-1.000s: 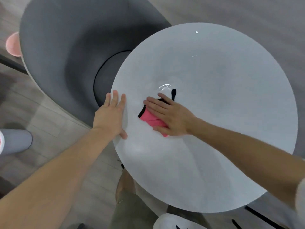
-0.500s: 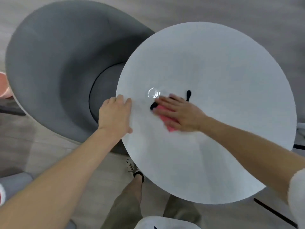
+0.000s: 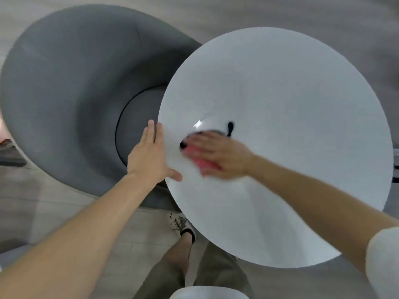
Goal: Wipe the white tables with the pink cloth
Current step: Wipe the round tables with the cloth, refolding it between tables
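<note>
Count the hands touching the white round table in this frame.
2. The left hand rests on the white table at its left edge, beside the grey chair. The right hand presses the pink cloth onto the tabletop, left of centre.

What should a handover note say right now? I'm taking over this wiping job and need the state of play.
Left hand: flat, fingers straight, at the left rim of the white table, thumb on the top.
Right hand: flat, pressing the pink cloth onto the tabletop, left of centre; blurred.
Cloth: its black loop pokes out beyond the fingers.
Done: cannot tell how much is wiped.
Left: a wet glint just beyond the cloth, and likely the rest of the top.
</note>
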The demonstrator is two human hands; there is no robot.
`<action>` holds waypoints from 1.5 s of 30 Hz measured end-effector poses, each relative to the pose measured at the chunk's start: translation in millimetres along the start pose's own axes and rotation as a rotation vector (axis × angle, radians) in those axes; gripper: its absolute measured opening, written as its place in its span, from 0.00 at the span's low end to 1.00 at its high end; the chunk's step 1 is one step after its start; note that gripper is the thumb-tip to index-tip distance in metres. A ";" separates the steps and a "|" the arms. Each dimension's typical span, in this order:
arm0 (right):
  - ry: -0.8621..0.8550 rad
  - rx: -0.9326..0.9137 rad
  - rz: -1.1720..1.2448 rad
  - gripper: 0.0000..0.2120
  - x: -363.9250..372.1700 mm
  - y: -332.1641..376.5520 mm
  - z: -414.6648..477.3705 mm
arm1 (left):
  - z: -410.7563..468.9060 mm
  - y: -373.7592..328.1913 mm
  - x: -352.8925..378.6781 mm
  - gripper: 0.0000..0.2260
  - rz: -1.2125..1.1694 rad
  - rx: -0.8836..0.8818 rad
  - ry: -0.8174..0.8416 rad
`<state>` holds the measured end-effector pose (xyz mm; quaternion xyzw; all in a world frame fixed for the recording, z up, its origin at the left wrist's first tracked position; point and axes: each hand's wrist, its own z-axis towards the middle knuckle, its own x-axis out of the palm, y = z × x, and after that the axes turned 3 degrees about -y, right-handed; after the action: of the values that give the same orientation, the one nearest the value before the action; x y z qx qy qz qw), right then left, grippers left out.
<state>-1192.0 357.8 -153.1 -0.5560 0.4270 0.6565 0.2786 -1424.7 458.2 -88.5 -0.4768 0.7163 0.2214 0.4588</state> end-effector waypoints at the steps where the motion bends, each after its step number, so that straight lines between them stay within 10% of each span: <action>1: -0.071 0.138 -0.009 0.34 -7.5 -34.6 3.2 | 2.9 0.8 0.0 0.78 0.003 -0.010 0.012; 6: -0.241 1.044 -0.078 0.35 -28.3 -99.5 43.8 | 10.1 6.3 8.3 0.77 -0.013 -0.033 0.049; 12: -0.022 0.244 -0.021 0.31 4.8 64.3 51.5 | 6.7 4.0 8.3 0.77 -0.044 -0.020 0.046; 16: 0.014 -0.021 0.032 0.30 -5.8 3.3 34.0 | 10.3 3.2 9.0 0.77 -0.044 -0.028 0.065; 23: -0.238 0.962 -0.045 0.34 -38.8 -129.7 100.4 | 5.4 0.2 15.5 0.76 -0.043 -0.082 0.089; 28: -0.042 0.209 -0.005 0.31 -3.4 16.0 98.9 | 2.8 -0.5 17.9 0.74 -0.085 -0.105 0.053; 31: 0.080 -0.189 0.025 0.32 -17.6 -18.6 84.0 | -7.0 2.1 28.1 0.68 -0.136 -0.147 0.014; 38: -0.221 0.722 -0.042 0.33 -35.3 -112.7 147.2 | -7.5 -1.7 27.7 0.64 -0.178 -0.263 0.057; 43: 0.064 -0.312 0.056 0.27 -5.8 -16.1 126.3 | -10.5 -1.8 26.2 0.56 -0.171 -0.248 0.041; 45: 0.008 -0.367 0.057 0.27 -16.4 -73.3 130.3 | -9.1 -2.8 25.9 0.56 -0.170 -0.270 0.044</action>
<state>-1190.8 508.1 -153.3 -0.5878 0.3166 0.7288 0.1521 -1429.5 437.6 -106.3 -0.5978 0.6469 0.2658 0.3918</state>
